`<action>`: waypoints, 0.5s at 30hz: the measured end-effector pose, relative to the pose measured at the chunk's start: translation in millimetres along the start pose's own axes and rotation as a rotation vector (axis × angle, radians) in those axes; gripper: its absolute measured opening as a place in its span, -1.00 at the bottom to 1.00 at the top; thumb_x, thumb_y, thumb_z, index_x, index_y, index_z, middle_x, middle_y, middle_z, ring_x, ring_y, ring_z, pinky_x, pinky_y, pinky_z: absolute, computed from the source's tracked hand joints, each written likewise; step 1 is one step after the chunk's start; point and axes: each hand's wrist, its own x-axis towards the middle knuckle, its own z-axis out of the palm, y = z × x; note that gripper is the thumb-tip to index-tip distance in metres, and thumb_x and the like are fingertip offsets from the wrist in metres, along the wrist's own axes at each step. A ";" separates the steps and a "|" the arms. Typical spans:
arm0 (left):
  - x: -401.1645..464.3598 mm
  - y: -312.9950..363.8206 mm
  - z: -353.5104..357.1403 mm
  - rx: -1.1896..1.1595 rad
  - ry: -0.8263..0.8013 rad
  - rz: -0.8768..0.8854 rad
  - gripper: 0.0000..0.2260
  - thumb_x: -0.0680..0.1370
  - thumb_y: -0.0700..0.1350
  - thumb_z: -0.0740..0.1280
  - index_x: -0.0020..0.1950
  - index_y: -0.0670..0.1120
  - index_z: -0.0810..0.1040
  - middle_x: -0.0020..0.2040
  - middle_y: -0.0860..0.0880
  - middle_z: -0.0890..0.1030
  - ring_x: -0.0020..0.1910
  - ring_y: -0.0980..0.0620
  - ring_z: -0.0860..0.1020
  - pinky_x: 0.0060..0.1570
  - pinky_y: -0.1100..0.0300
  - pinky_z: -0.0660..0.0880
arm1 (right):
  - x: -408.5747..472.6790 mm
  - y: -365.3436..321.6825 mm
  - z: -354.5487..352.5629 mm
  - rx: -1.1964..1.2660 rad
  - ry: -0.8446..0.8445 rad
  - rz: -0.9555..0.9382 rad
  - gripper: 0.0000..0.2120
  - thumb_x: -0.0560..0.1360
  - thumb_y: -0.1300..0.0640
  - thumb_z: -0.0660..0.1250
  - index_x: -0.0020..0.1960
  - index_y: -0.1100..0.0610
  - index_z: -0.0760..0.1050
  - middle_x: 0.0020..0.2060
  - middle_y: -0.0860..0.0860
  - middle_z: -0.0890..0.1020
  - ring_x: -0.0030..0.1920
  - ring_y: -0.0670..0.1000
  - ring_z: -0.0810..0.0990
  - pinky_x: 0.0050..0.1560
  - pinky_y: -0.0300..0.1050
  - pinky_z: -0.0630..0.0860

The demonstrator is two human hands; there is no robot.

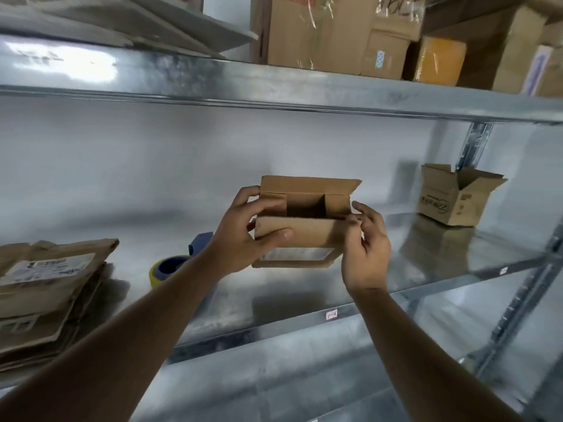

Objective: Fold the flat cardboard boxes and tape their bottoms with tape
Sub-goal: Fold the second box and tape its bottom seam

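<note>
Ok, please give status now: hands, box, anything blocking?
Both hands, left hand and right hand, grip the small box, end flaps open. Tape roll untouched on shelf. Nothing blocking.

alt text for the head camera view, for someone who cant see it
Two bare hands, left hand and right hand, hold a small cardboard box with open flaps above a metal shelf. A tape roll and flat boxes lie left.

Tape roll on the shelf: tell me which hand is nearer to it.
Left. The left hand grips the small box just up and right of the tape roll, its forearm passing over the roll. The right hand holds the box's far side, farther away.
</note>
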 end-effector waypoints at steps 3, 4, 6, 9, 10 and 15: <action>11.4 -7.6 12.0 0.013 -0.003 0.003 -0.51 0.46 -0.02 0.57 0.36 -0.07 0.62 0.39 0.04 0.42 0.34 0.19 0.49 0.07 0.32 0.58 | 12.3 13.6 -3.6 -0.001 0.019 0.039 -0.66 0.57 0.00 0.25 0.04 0.25 0.65 0.26 -0.06 0.57 0.06 -0.35 0.58 0.12 -0.22 0.51; 14.6 -10.2 15.9 0.022 -0.002 0.006 -0.54 0.46 -0.01 0.57 0.33 -0.07 0.63 0.39 0.06 0.42 0.34 0.20 0.49 0.07 0.33 0.58 | 16.2 16.1 -5.1 0.006 0.023 0.049 -0.65 0.56 -0.02 0.26 0.07 0.24 0.65 0.26 -0.06 0.57 0.07 -0.35 0.58 0.13 -0.20 0.52; 19.7 -14.7 24.2 0.050 0.002 0.000 -0.57 0.47 0.03 0.55 0.31 -0.03 0.65 0.39 0.11 0.42 0.35 0.22 0.47 0.10 0.34 0.57 | 24.3 21.4 -9.1 0.003 0.022 0.063 -0.63 0.53 -0.10 0.28 0.09 0.16 0.65 0.25 -0.08 0.57 0.11 -0.34 0.57 0.16 -0.19 0.54; 26.7 -21.5 39.8 0.101 0.050 0.010 -0.68 0.55 -0.03 0.51 0.29 -0.06 0.67 0.37 0.06 0.46 0.33 0.11 0.50 0.13 0.30 0.59 | 37.7 31.9 -16.6 -0.023 -0.026 0.074 -0.73 0.57 -0.12 0.30 0.11 0.02 0.62 0.18 -0.12 0.59 0.17 -0.23 0.57 0.15 -0.18 0.59; 29.7 -22.8 45.3 0.116 0.076 0.019 -0.72 0.57 -0.08 0.49 0.27 -0.09 0.69 0.35 0.02 0.49 0.32 0.09 0.52 0.14 0.29 0.59 | 42.5 35.5 -18.9 -0.015 -0.048 0.079 -0.81 0.60 -0.05 0.33 0.12 0.02 0.61 0.14 -0.12 0.60 0.16 -0.19 0.57 0.13 -0.21 0.61; 47.1 -20.4 68.6 0.015 0.105 -0.081 -0.66 0.57 0.04 0.44 0.29 0.01 0.48 0.37 0.04 0.51 0.31 -0.06 0.56 0.18 0.01 0.65 | 70.4 57.7 -25.6 0.006 -0.102 0.066 -0.79 0.63 0.02 0.37 0.23 0.06 0.57 0.11 -0.14 0.64 0.11 -0.21 0.61 0.03 -0.38 0.58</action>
